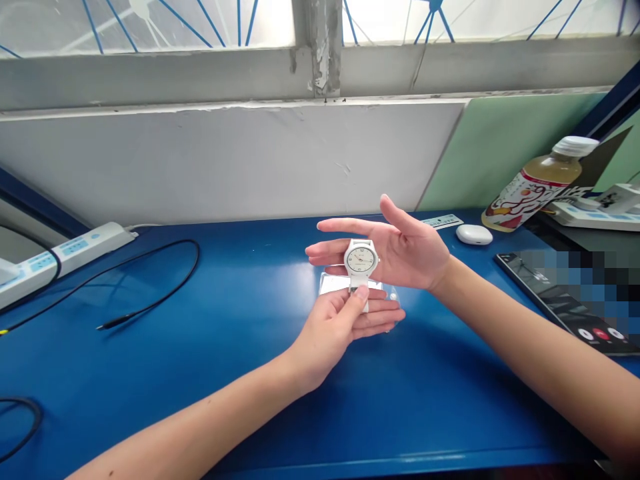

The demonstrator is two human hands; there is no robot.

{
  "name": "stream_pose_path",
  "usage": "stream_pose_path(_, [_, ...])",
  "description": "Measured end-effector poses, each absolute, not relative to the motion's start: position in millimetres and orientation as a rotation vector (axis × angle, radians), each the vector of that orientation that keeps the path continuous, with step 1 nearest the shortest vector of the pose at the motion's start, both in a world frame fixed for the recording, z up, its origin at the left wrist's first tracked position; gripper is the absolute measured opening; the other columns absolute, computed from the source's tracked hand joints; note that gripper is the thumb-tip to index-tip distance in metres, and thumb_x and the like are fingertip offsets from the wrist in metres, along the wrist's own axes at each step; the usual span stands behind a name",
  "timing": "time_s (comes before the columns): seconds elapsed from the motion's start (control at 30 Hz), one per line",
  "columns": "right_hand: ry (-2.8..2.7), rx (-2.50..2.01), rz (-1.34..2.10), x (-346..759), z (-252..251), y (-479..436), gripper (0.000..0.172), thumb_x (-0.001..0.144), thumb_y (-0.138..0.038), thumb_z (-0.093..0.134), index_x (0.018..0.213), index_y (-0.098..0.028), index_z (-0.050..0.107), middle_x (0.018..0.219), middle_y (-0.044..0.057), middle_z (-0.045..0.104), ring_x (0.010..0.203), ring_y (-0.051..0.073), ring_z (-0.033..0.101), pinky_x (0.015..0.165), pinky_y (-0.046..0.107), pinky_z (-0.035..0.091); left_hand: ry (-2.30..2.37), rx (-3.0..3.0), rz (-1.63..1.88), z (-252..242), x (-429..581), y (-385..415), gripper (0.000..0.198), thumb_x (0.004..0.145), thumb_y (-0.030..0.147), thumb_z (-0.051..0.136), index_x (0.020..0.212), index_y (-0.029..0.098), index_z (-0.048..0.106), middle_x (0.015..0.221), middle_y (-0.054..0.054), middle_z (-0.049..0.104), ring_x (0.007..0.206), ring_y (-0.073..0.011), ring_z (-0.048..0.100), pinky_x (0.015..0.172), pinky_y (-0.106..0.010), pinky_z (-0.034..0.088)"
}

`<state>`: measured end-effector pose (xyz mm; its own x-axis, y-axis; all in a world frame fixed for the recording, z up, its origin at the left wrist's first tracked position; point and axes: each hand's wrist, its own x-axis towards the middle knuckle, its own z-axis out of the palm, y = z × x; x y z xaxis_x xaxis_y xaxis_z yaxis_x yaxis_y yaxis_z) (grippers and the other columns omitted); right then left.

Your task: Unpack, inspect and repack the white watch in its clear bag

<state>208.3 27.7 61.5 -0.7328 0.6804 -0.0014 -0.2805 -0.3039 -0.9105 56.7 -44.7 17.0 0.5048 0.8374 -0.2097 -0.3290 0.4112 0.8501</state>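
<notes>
A white wristwatch with a round, pale dial is held up over the desk, its face turned toward me. My left hand pinches the lower strap between thumb and fingers. Behind the watch, my right hand is spread with the palm showing, thumb up and fingers pointing left. Whether its fingers touch the watch I cannot tell. Beneath both hands lies a clear plastic packet with something white in it, partly covered by my fingers.
The blue desk carries a power strip and a black cable on the left. To the right are a white earbud case, a drink bottle and a phone-like screen. A wall panel stands behind.
</notes>
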Motion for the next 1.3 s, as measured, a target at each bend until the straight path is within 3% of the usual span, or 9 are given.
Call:
stream_pose_path(0.43, [-1.423,-0.502,1.992,212,64,29,0.06,0.088,-0.067,0.049,0.121,-0.02,0.068,0.123,0.011,0.072,0.123,0.032,0.061,0.098,0.049,0.05,0.583,0.907,0.751,24,52,-43,0.039,0.098,0.044,0.056,0.109,0.008,0.066,0.107,-0.021,0.074,0.105,-0.0333,0.072,0.096,-0.049,0.052])
stream_pose_path(0.63, [-1.847,-0.755,1.156,238,86,6,0.038,0.092,-0.045,0.06,0.124,-0.027,0.068,0.13,0.007,0.068,0.12,0.029,0.062,0.097,0.044,0.053,1.003,1.762,1.117,22,35,-37,0.026,0.099,0.034,0.055,0.111,0.016,0.07,0.103,-0.009,0.075,0.1,-0.0269,0.071,0.087,-0.036,0.055])
stream_pose_path(0.73, [-2.065,-0.892,0.704,253,75,-19,0.049,0.089,-0.027,0.068,0.137,-0.029,0.059,0.135,0.007,0.064,0.107,0.025,0.068,0.083,0.036,0.059,0.989,2.275,1.331,9,28,-31,0.033,0.101,0.024,0.049,0.131,0.015,0.058,0.118,-0.012,0.071,0.105,-0.0249,0.069,0.089,-0.037,0.056])
stream_pose_path(0.8, [-2.153,-0.885,0.547,261,59,-32,0.049,0.09,-0.021,0.066,0.137,-0.03,0.058,0.135,0.006,0.064,0.108,0.024,0.068,0.077,0.032,0.061,1.033,2.524,1.256,-1,28,-28,0.035,0.102,0.021,0.045,0.135,0.012,0.052,0.123,-0.016,0.069,0.111,-0.0267,0.068,0.091,-0.04,0.057])
stream_pose_path(0.93, [-2.185,-0.8,0.388,268,28,-39,0.042,0.09,-0.012,0.063,0.128,-0.03,0.066,0.126,0.005,0.07,0.114,0.024,0.067,0.093,0.035,0.058,0.981,2.827,1.165,-12,31,-23,0.037,0.102,0.013,0.039,0.138,0.01,0.046,0.111,-0.016,0.073,0.099,-0.026,0.072,0.082,-0.039,0.06])
stream_pose_path(1.03, [-2.152,-0.795,0.398,273,17,-30,0.036,0.089,-0.014,0.065,0.122,-0.029,0.07,0.121,0.005,0.073,0.111,0.024,0.069,0.093,0.036,0.058,0.981,2.824,1.108,-13,32,-18,0.041,0.102,0.017,0.044,0.143,0.013,0.04,0.12,-0.015,0.07,0.108,-0.0275,0.069,0.089,-0.043,0.057])
stream_pose_path(1.17, [-2.043,-0.927,0.509,286,5,-14,0.024,0.09,-0.02,0.066,0.111,-0.027,0.072,0.111,0.005,0.076,0.103,0.023,0.071,0.081,0.033,0.061,1.057,2.666,0.808,-12,26,-11,0.082,0.092,0.038,0.067,0.153,0.01,0.02,0.141,-0.022,0.055,0.133,-0.0325,0.053,0.105,-0.05,0.047])
stream_pose_path(1.23, [-2.017,-0.985,0.56,294,-2,-10,0.021,0.09,-0.022,0.066,0.109,-0.027,0.072,0.108,0.005,0.076,0.1,0.024,0.072,0.078,0.033,0.062,0.992,2.661,0.609,-10,21,-8,0.08,0.09,0.04,0.07,0.151,0.011,0.028,0.144,-0.021,0.053,0.137,-0.0318,0.048,0.112,-0.052,0.039])
stream_pose_path(1.3, [-2.009,-0.996,0.603,299,-6,-8,0.019,0.09,-0.023,0.066,0.108,-0.026,0.072,0.108,0.005,0.076,0.1,0.024,0.072,0.078,0.034,0.061,0.963,2.673,0.51,-8,18,-7,0.06,0.09,0.044,0.069,0.139,0.016,0.048,0.142,-0.017,0.056,0.134,-0.0317,0.051,0.11,-0.051,0.041])
